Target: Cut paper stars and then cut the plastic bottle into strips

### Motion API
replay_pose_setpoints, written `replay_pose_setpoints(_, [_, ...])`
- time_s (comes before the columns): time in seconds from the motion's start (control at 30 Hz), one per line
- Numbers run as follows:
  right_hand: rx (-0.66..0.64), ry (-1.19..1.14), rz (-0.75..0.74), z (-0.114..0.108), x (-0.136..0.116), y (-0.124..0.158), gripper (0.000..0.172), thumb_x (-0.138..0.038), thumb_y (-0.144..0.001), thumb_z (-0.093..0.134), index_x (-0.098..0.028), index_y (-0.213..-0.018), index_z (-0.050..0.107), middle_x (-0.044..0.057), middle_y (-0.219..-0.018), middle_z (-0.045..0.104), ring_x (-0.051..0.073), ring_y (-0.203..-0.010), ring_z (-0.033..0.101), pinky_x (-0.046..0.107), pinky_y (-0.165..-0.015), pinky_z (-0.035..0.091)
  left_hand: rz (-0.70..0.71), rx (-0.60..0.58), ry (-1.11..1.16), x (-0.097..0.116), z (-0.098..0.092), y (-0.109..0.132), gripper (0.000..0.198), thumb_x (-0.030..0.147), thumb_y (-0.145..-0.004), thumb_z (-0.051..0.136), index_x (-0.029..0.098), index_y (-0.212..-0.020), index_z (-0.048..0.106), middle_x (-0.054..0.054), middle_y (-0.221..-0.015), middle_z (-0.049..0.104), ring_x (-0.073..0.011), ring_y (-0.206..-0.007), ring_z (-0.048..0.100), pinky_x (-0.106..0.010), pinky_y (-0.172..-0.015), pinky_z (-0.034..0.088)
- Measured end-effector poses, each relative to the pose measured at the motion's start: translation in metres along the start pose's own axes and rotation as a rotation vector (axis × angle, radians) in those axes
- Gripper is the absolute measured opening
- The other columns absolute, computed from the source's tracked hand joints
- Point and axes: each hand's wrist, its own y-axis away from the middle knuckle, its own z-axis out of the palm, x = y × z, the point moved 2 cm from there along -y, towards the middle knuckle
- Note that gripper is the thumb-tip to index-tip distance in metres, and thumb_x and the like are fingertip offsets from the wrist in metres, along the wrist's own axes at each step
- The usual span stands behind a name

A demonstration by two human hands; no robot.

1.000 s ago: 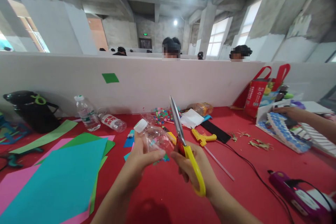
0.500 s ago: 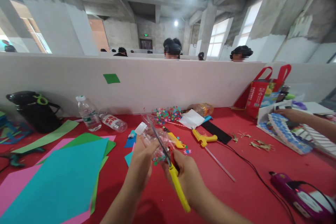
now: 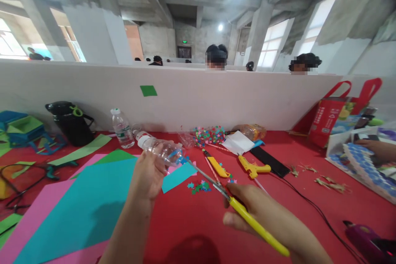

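Note:
My left hand (image 3: 147,174) is closed around a clear plastic bottle (image 3: 163,151), held on its side above the red table (image 3: 309,198). My right hand (image 3: 262,210) grips yellow-handled scissors (image 3: 235,206). Their blade tips reach the bottle's end at about the middle of the view. Small coloured star confetti (image 3: 199,186) lies on the table just below the blades.
Teal (image 3: 80,210), pink and green paper sheets cover the left. A yellow utility knife (image 3: 218,166), a yellow glue gun (image 3: 254,168) with black cable, two water bottles (image 3: 121,128), a black kettle (image 3: 71,122) and a red bag (image 3: 334,113) stand around. Another person's hand (image 3: 375,148) works at the right.
My head view shifted right. The scissors swung down from upright to nearly level, their tips now at the bottle's end. My left hand turned the bottle onto its side.

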Motion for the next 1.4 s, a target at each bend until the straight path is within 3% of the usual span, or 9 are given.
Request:
replay_pose_setpoints(0.13, [-0.130,0.063,0.071,0.006,-0.011,-0.004,0.047,-0.065,-0.082,0.059,-0.020,-0.072,0.046,-0.003,-0.064,0.047,0.012,-0.056,0.037,0.024,-0.048,0.024,0.026,-0.004,-0.002,0.000,-0.006,-0.003,0.013,0.019,-0.073,0.073,0.014,-0.082,0.066,-0.005,-0.082,0.075,-0.0204,-0.078,0.072,-0.033,-0.069,0.061])
replay_pose_setpoints(0.47, [-0.066,-0.059,0.006,0.016,-0.014,-0.008,0.049,-0.067,-0.088,0.047,-0.020,-0.074,0.046,-0.002,-0.069,0.045,0.014,-0.062,0.037,0.025,-0.053,0.031,0.000,-0.024,-0.110,-0.011,0.004,0.009,0.027,0.027,-0.067,0.078,0.016,-0.087,0.064,-0.007,-0.085,0.074,-0.0240,-0.079,0.073,-0.033,-0.066,0.059])
replay_pose_setpoints(0.73, [-0.029,-0.053,-0.024,0.018,-0.011,-0.007,0.059,-0.075,-0.088,0.039,-0.019,-0.075,0.052,-0.001,-0.067,0.047,0.013,-0.060,0.041,0.025,-0.052,0.031,0.033,-0.042,-0.120,-0.009,0.006,0.013,0.031,0.029,-0.066,0.079,0.018,-0.089,0.063,-0.006,-0.086,0.074,-0.0212,-0.075,0.072,-0.030,-0.063,0.056])
replay_pose_setpoints(1.13, [-0.126,-0.053,0.000,0.019,-0.010,-0.006,0.049,-0.067,-0.092,0.042,-0.020,-0.076,0.044,-0.004,-0.067,0.044,0.012,-0.061,0.036,0.025,-0.052,0.029,0.047,-0.038,-0.111,-0.004,0.005,0.012,0.026,0.029,-0.068,0.077,0.018,-0.087,0.062,-0.004,-0.082,0.073,-0.0232,-0.082,0.072,-0.032,-0.068,0.057])
replay_pose_setpoints(1.4, [-0.133,-0.061,0.012,0.015,-0.017,-0.007,0.052,-0.069,-0.088,0.044,-0.019,-0.074,0.046,-0.003,-0.068,0.045,0.013,-0.061,0.038,0.024,-0.050,0.028,0.028,-0.006,-0.114,-0.002,0.009,0.014,0.032,0.027,-0.060,0.082,0.019,-0.083,0.062,-0.003,-0.075,0.072,-0.0206,-0.073,0.071,-0.028,-0.060,0.055])
